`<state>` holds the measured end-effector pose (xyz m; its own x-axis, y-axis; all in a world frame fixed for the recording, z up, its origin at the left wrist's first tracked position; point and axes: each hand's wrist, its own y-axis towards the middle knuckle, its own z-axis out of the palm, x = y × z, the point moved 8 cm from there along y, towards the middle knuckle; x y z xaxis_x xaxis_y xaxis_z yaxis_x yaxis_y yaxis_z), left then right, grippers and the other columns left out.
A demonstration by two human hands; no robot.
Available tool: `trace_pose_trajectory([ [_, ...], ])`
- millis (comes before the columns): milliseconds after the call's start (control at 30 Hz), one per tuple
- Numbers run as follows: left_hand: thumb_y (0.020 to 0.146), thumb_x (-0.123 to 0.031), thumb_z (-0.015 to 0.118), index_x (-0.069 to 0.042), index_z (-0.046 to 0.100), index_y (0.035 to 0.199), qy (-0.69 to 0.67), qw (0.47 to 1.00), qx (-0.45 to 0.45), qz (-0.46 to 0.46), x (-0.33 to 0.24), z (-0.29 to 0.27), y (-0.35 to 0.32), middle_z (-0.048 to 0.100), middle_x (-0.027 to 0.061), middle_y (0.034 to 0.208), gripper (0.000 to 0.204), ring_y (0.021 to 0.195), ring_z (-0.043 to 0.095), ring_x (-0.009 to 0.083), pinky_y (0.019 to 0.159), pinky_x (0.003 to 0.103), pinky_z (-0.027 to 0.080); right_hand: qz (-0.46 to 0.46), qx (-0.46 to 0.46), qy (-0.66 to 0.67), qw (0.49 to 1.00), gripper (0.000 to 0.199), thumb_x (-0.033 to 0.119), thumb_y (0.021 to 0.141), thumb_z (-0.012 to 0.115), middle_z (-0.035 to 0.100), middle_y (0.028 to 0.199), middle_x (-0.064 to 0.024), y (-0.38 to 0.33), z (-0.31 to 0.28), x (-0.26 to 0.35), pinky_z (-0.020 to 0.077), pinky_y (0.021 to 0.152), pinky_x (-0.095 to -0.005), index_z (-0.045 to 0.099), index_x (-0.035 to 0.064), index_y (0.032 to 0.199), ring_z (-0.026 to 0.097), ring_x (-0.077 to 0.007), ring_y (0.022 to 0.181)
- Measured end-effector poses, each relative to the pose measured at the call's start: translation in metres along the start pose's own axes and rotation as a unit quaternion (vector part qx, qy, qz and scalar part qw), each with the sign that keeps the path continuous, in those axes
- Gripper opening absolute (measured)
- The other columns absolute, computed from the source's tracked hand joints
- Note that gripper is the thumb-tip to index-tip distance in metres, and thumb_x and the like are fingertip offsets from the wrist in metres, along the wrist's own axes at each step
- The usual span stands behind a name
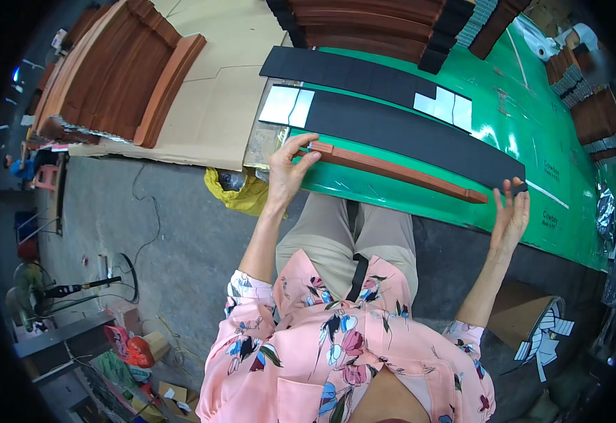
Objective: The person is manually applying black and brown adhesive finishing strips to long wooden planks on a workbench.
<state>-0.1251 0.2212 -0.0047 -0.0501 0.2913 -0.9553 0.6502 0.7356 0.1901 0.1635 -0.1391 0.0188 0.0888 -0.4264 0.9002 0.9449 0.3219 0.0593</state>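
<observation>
My left hand (288, 171) pinches the left end of a long reddish-brown wooden-looking strip (396, 169) between thumb and fingers. The strip slants down to the right along the table's near edge. By its far right end is my right hand (511, 213), fingers spread and raised, the thumb close to the strip's tip. Those fingertips overlap the corner of a long black panel (406, 130) lying just beyond the strip. A white glossy patch (287, 106) covers the panel's left end. Farther back lies a second black panel (350, 72), with another white patch (443, 107) near its right end.
Green sheeting (547, 204) covers the table, with cardboard (230, 92) on its left. Stacks of brown strips (121, 70) stand at left, at the back (371, 28) and at right (600, 123). A yellow bag (234, 194) hangs by the near edge. A round bin (526, 314) holds white scraps.
</observation>
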Motion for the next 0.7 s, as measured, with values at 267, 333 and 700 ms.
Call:
trace_pose_trajectory([
  [267,0.079,0.003,0.067,-0.004,0.063,0.112,-0.081,0.996,0.020,-0.038,0.018,0.019,-0.018,0.062,0.0021,0.104,0.034,0.080,0.052,0.0059,0.075,0.020,0.046,-0.043,0.221,-0.261,0.939,0.022,-0.001,0.085,0.060,0.061,0.093,-0.0012,-0.058,0.181,-0.033,0.0461,0.075,-0.0213,0.066,0.0036,0.106,0.056,-0.0077,0.083],
  [333,0.079,0.003,0.067,-0.004,0.063,0.111,-0.099,0.993,0.034,-0.046,0.023,0.022,-0.017,0.062,0.0025,0.106,0.033,0.080,0.052,0.0058,0.075,0.020,0.046,0.026,0.247,-0.261,0.933,0.021,0.000,0.082,0.064,0.060,0.091,-0.0002,-0.072,0.212,-0.062,0.0462,0.072,-0.0206,0.065,0.0021,0.103,0.055,-0.0070,0.080],
  [700,0.078,0.001,0.069,-0.004,0.066,0.103,-0.147,0.988,0.032,0.018,0.024,0.021,-0.007,0.060,0.0025,0.104,0.026,0.076,0.047,0.0059,0.065,0.019,0.040,-0.222,0.299,-0.432,0.821,0.020,0.007,0.072,0.073,0.063,0.087,-0.0079,-0.090,0.278,-0.083,0.0487,0.062,-0.0313,0.069,0.0040,0.092,0.060,-0.0211,0.074],
])
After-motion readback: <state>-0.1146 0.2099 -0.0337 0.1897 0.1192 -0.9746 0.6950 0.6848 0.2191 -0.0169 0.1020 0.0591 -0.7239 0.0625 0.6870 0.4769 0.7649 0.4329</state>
